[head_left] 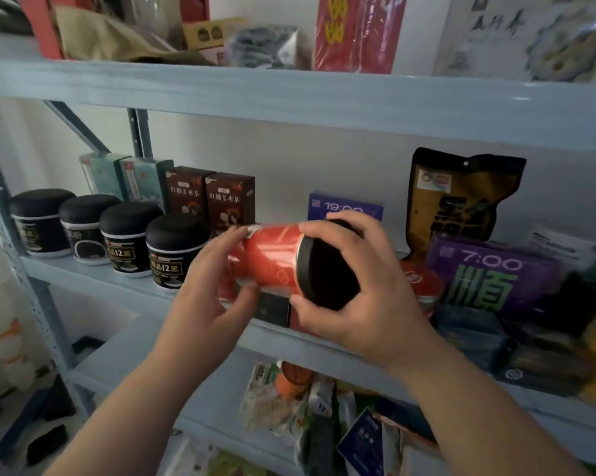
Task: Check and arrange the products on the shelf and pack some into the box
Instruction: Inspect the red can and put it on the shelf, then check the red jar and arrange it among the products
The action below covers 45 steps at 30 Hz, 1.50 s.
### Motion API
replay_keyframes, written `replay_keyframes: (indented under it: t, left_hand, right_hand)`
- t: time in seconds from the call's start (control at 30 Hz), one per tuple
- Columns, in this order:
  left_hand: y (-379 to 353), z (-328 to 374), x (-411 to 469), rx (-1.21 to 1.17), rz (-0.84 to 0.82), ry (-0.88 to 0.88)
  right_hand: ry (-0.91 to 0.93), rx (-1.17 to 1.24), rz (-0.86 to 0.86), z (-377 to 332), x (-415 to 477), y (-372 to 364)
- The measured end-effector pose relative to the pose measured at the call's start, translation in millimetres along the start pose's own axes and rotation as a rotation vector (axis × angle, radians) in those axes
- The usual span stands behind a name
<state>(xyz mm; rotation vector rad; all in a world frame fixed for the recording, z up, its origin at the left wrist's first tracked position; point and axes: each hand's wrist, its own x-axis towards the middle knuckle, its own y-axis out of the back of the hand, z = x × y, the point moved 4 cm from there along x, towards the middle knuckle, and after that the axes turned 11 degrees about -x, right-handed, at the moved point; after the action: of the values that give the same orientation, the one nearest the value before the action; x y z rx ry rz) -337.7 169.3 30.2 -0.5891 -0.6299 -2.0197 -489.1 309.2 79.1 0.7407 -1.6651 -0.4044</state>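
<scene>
The pale blue metal shelf [94, 273] carries a row of four black-lidded jars [128, 235] at the left front of its middle board, with two teal boxes [128, 176] and two dark brown boxes [210, 197] standing behind them. Further right are a blue box [344, 206], a black-and-gold pouch [461, 197] upright against the wall, and a purple box [489, 276] with a red tin [423, 280] just beside it.

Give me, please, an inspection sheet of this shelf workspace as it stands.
Surface: blue-grey metal shelf, middle level stocked.
Job's things: red canister with black lid, held on its side in front of the shelf; four black-lidded jars in a row at left; two brown boxes behind them; no packing box in view.
Clutter: purple box and black pouch at right; loose packets on the level below.
Grippers: left hand holds the canister's red end; right hand grips the lid end.
Cables: nothing seen.
Surroundings: white wall behind.
</scene>
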Motion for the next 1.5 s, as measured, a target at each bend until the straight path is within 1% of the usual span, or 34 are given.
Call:
replay_keyframes:
  t: [0.07, 0.17, 0.23, 0.3, 0.4, 0.47, 0.53, 0.67, 0.87, 1.03, 1.2, 1.27, 1.37, 1.43, 1.5]
  left_hand:
    - [-7, 0, 15, 0.249, -0.06, -0.037]
    - [-11, -12, 34, 0.589, -0.198, -0.069]
    - [-10, -24, 48, 0.756, -0.263, -0.067]
    - [-7, -34, 65, 0.836, -0.323, -0.056]
    - [-1, -48, 91, 0.908, -0.419, -0.064]
    - [2, -54, 109, 0.919, -0.48, -0.048]
    - [3, -60, 125, 0.903, -0.541, -0.037]
    - [4, -79, 155, 0.885, -0.626, -0.16]
    - [0, -87, 188, 0.807, -0.751, -0.244]
    - [-14, -81, 220, 0.707, -0.807, -0.291]
    - [-71, -68, 246, 0.592, -0.933, -0.264]
    - [-101, -64, 246, 0.589, -1.004, -0.283]
    - [-139, -57, 239, 0.599, -1.092, -0.309]
    - [-160, -56, 233, 0.627, -1.147, -0.279]
    - [-177, -57, 229, 0.678, -1.167, -0.235]
  right_hand:
    - [0.074, -0.129, 0.015, 7, 16, 3]
    - [0.233, -0.386, 0.031, 18, 44, -1]
    - [0.265, -0.457, -0.032, 31, 63, -12]
    - [0.235, -0.483, -0.136, 44, 82, -23]
    - [0.062, -0.469, -0.317, 66, 115, -39]
    - [-0.047, -0.471, -0.42, 82, 136, -51]
    - [-0.113, -0.471, -0.494, 96, 152, -65]
    - [-0.223, -0.469, -0.593, 118, 167, -94]
    - [-0.244, -0.545, -0.766, 133, 161, -122]
    - [-0.303, -0.551, -0.791, 127, 155, -113]
    - [-0.389, -0.74, -0.664, 127, 133, -67]
    - [-0.469, -0.782, -0.649, 124, 120, -48]
    - [-0.517, -0.826, -0.644, 118, 105, -27]
    - [-0.526, -0.859, -0.631, 117, 95, -18]
    - [-0.529, -0.875, -0.616, 116, 86, -11]
